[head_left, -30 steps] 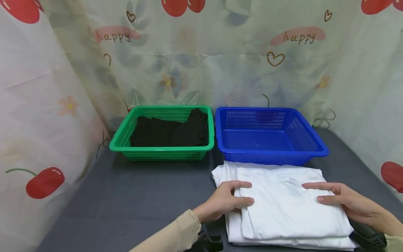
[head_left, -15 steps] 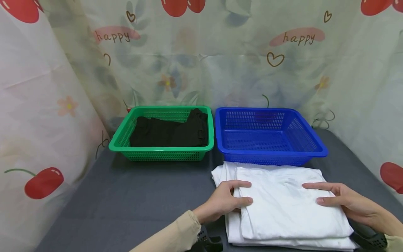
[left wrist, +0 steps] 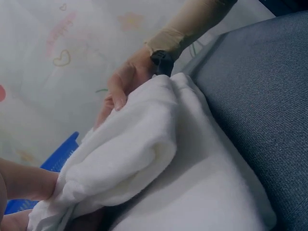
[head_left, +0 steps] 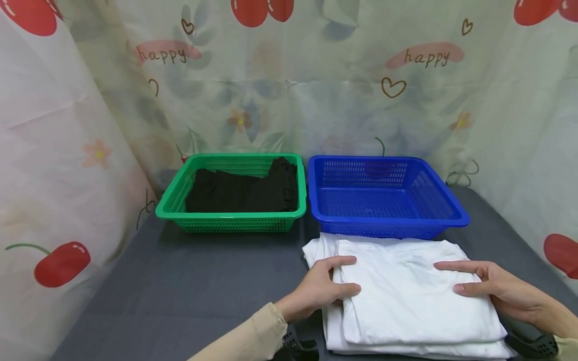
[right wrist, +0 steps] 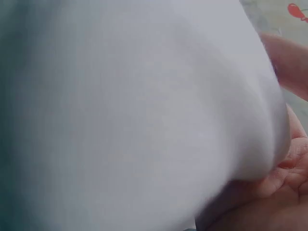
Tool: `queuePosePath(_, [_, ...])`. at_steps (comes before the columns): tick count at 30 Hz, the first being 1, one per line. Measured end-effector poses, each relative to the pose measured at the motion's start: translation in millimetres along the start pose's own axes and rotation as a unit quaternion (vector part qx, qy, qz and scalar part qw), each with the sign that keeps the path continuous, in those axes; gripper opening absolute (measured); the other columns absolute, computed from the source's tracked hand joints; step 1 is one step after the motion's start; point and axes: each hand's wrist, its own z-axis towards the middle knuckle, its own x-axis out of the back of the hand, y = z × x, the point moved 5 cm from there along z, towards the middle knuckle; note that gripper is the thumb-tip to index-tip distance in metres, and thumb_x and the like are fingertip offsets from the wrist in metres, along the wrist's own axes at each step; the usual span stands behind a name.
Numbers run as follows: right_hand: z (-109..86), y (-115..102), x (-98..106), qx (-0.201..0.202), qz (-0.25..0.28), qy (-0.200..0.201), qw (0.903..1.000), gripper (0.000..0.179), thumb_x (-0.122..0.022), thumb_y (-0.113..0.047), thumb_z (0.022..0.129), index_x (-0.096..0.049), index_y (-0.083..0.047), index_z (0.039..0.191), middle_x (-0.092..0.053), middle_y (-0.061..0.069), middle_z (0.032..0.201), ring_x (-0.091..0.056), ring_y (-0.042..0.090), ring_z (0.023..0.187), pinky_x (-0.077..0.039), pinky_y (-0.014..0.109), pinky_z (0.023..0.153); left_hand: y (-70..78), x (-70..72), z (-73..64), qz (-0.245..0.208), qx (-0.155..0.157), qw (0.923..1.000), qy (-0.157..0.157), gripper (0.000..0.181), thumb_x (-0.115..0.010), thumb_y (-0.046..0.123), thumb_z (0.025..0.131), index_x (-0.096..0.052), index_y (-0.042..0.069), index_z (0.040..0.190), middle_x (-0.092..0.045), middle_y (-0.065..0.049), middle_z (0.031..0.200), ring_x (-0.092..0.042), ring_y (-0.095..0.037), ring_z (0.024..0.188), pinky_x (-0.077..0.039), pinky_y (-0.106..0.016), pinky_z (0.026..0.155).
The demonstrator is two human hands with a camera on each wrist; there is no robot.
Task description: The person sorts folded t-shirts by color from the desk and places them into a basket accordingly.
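A folded white garment [head_left: 411, 301] lies on top of another folded white cloth [head_left: 334, 326] at the right front of the table. My left hand [head_left: 313, 291] holds its left edge, thumb and index finger on top. At the right edge, my right hand [head_left: 510, 293] grips it the same way, with other fingers tucked beneath. The left wrist view shows the garment's thick soft folds [left wrist: 125, 149] raised a little from the layer below on the near side. White fabric [right wrist: 144, 120] fills most of the right wrist view, where the right palm [right wrist: 269, 207] sits under the fold.
Just behind the white stack stands a blue plastic basket [head_left: 388, 220] with nothing in it. To its left is a green basket [head_left: 239, 215] containing folded black clothing [head_left: 244, 193]. A grey cloth [head_left: 194, 281] covers the table, and printed curtains [head_left: 289, 100] hang around it.
The left hand and the garment's left edge have shifted very slightly left. The head view has tilted up a touch. The right hand keeps its place.
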Motion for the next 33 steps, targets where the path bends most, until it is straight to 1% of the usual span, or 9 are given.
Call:
queuePosePath(4, [-0.1,-2,-2,0.003,-0.003,-0.001,1.0,0.049,-0.042,0.003,0.103,-0.04,-0.009,0.15,-0.042,-0.022,0.138,-0.052,0.025,0.123,-0.044,0.051,0.098,1.9,1.1,-1.0,-0.003,0.001,1.0,0.006,0.057,-0.078,0.004,0.083,-0.06,0.012,0.136,-0.054,-0.01,0.131,-0.063,-0.018,0.091,-0.057,-0.037,0.066])
queuePosePath(7, [-0.2,-4,-3,0.007,-0.02,0.011,0.9997,0.049,-0.044,0.002,0.103,-0.04,-0.008,0.15,-0.04,-0.021,0.139,-0.052,0.022,0.124,-0.044,0.051,0.097,3.1,2.1,-0.9,0.001,-0.004,0.9999,0.014,0.056,-0.079,0.004,0.082,-0.061,0.011,0.135,-0.055,-0.011,0.127,-0.062,-0.018,0.09,-0.057,-0.036,0.065])
queuePosePath(11, [-0.7,-7,-3,0.014,-0.055,0.046,0.9974,0.05,-0.049,0.001,0.101,-0.041,-0.006,0.15,-0.039,-0.019,0.14,-0.044,0.002,0.125,-0.045,0.047,0.098,4.7,3.8,0.4,0.016,-0.017,0.9994,0.027,0.055,-0.079,0.004,0.08,-0.062,0.009,0.133,-0.056,-0.01,0.126,-0.06,-0.017,0.092,-0.055,-0.032,0.064])
queuePosePath(14, [-0.9,-9,-3,0.023,-0.075,0.064,0.9948,0.05,-0.051,0.0,0.1,-0.042,-0.005,0.149,-0.04,-0.02,0.14,-0.037,-0.009,0.122,-0.045,0.041,0.098,8.1,5.2,0.6,0.039,-0.033,0.998,0.036,0.055,-0.08,0.004,0.079,-0.063,0.008,0.132,-0.056,-0.007,0.131,-0.054,-0.015,0.107,-0.051,-0.03,0.079])
queuePosePath(18, [-1.3,-12,-3,0.037,-0.093,0.075,0.9922,0.05,-0.052,0.0,0.099,-0.043,-0.003,0.148,-0.042,-0.02,0.14,-0.033,-0.011,0.121,-0.046,0.036,0.097,16.8,7.4,-1.8,0.079,-0.065,0.9937,0.046,0.056,-0.08,0.006,0.078,-0.063,0.008,0.132,-0.058,-0.003,0.133,-0.044,-0.015,0.127,-0.036,-0.033,0.104])
queuePosePath(20, [-2.1,-14,-3,0.041,-0.101,0.08,0.9908,0.05,-0.053,0.0,0.099,-0.044,-0.004,0.148,-0.043,-0.02,0.141,-0.033,-0.011,0.121,-0.046,0.034,0.096,21.9,8.8,-4.1,0.09,-0.081,0.9914,0.05,0.056,-0.08,0.007,0.078,-0.063,0.008,0.132,-0.058,-0.002,0.133,-0.043,-0.016,0.129,-0.033,-0.034,0.107])
queuePosePath(23, [-3.3,-17,-4,0.043,-0.111,0.087,0.9891,0.049,-0.053,-0.001,0.099,-0.047,-0.009,0.147,-0.043,-0.018,0.142,-0.033,-0.01,0.122,-0.046,0.033,0.095,28.4,11.3,-9.5,0.089,-0.097,0.99,0.051,0.056,-0.08,0.007,0.078,-0.063,0.01,0.132,-0.057,-0.002,0.133,-0.046,-0.016,0.127,-0.038,-0.033,0.103])
queuePosePath(28, [-4.7,-26,-12,0.05,-0.112,0.081,0.9891,0.047,-0.053,0.0,0.099,-0.052,-0.013,0.145,-0.043,-0.014,0.143,-0.036,-0.008,0.123,-0.047,0.039,0.095,35.8,15.1,-19.8,0.051,-0.093,0.9938,0.035,0.056,-0.079,0.006,0.082,-0.061,0.011,0.134,-0.053,-0.006,0.136,-0.06,-0.016,0.108,-0.052,-0.029,0.083])
queuePosePath(33, [-6.5,-38,-22,0.075,-0.125,0.065,0.9872,0.048,-0.052,0.002,0.099,-0.051,-0.01,0.145,-0.044,-0.012,0.145,-0.037,-0.006,0.125,-0.049,0.041,0.093,44.2,20.3,-23.3,0.051,-0.097,0.9935,0.029,0.054,-0.078,0.008,0.083,-0.061,0.011,0.135,-0.051,-0.007,0.138,-0.064,-0.019,0.1,-0.055,-0.03,0.075])
